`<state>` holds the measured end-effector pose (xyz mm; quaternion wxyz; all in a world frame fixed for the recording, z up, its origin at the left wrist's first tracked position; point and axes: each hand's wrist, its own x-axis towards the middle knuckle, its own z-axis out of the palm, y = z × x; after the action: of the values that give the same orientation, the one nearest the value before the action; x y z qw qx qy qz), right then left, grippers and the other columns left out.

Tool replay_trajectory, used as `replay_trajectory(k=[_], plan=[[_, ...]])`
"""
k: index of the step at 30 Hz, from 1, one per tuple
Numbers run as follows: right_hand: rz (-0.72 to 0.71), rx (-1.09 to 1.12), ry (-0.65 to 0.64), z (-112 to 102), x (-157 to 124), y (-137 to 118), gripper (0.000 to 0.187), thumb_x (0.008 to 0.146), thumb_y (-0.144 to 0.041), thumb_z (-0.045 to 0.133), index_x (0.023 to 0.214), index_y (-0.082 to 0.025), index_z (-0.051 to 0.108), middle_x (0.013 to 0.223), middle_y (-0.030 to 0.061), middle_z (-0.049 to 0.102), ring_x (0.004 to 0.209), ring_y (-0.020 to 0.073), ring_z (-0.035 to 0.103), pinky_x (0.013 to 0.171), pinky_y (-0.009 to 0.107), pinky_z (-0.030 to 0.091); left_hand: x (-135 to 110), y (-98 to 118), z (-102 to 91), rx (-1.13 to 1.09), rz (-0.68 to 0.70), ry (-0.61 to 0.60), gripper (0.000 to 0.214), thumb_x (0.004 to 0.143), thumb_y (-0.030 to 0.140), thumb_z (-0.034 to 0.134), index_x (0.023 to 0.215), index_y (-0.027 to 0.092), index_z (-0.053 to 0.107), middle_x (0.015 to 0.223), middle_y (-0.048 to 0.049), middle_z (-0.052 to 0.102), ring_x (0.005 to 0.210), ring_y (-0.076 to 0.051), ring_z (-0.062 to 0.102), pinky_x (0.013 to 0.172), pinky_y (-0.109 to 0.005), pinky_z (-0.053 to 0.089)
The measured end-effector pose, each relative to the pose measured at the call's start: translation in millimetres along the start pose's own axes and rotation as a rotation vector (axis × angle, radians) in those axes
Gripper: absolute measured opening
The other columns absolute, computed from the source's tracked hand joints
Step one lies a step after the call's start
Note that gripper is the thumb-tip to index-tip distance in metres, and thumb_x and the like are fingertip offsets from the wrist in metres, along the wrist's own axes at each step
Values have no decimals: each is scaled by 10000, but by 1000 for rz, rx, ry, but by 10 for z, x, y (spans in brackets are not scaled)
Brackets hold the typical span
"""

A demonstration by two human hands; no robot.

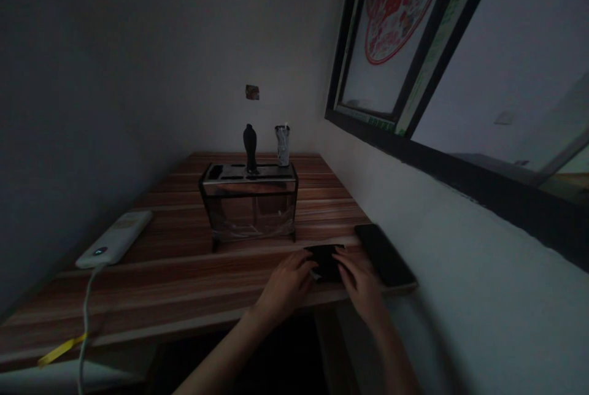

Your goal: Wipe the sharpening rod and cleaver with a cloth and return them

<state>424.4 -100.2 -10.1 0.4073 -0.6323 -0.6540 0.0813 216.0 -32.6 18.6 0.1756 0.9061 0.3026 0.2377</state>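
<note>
A small flat black piece (326, 263), its material too dark to make out, lies near the front edge of the wooden table. My left hand (289, 278) has its fingers and thumb closed on the left side of this piece, where a small pale patch shows beneath. On the opposite side, my right hand (359, 281) holds the right edge between bent fingers. Just behind my hands stands a knife block (251, 187) with see-through walls and a slotted top. A black handle (250, 145) and a silver-wrapped handle (283, 145) stick up from it.
A black phone-like slab (385, 254) lies right of my right hand, beside the wall. At the left, a white power bank (115, 238) has a cable (86, 309) with a yellow tie (59, 351) hanging over the table edge. A dark-framed window (396, 137) rises at the right.
</note>
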Motion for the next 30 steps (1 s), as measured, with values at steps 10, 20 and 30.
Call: replay_trajectory(k=[10, 20, 30], plan=[[-2, -88, -68, 70, 9, 61, 330, 885, -276, 422, 1155, -247, 609, 1274, 56, 562, 1211, 208, 489, 1032, 429, 382, -45, 70, 79, 59, 130, -101, 352, 893, 232, 467, 1240, 263, 516, 1352, -58, 504, 1274, -188, 427, 1082, -402, 335], [26, -66, -71, 51, 18, 74, 315, 873, -311, 452, 1133, -247, 618, 1274, 51, 564, 1212, 208, 491, 1042, 430, 368, -81, 44, 78, 63, 154, -111, 367, 909, 272, 435, 1274, 270, 477, 1387, -45, 465, 1314, -169, 367, 1116, -409, 270], [142, 133, 54, 51, 35, 123, 359, 886, -407, 438, 1158, -231, 592, 1317, 70, 524, 1235, 220, 464, 1072, 439, 305, -109, 10, 40, -89, 123, -123, 463, 872, 220, 493, 1325, 275, 410, 1422, -45, 416, 1324, -183, 348, 1108, -422, 288]])
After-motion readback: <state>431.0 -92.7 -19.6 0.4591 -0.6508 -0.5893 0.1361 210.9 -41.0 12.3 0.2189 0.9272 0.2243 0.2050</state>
